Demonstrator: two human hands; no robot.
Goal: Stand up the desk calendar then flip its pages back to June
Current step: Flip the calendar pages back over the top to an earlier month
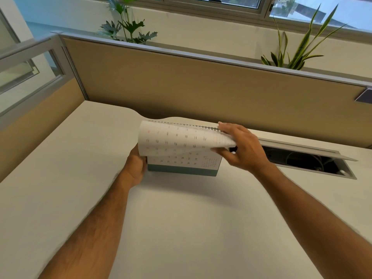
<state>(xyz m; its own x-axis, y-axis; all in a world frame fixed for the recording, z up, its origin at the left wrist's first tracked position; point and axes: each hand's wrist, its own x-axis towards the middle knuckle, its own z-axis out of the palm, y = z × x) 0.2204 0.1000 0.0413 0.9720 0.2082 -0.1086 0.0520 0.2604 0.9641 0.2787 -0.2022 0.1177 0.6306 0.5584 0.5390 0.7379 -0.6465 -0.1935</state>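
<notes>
The desk calendar [182, 164] stands upright at the frame's centre on the tabletop [181, 218]. The left hand [135, 168] grips its left edge; the right hand [239, 148] pinches a curled page [177, 139] near the spiral binding [187, 124]. The month is too blurred to read, so overshooting June is possible, and a hard pull could tear the page (or tip the stand).

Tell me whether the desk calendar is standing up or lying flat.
Standing. The desk calendar rests on its teal base edge on the desk, spiral on top; the left hand steadies it while the right hand lifts a page.
</notes>
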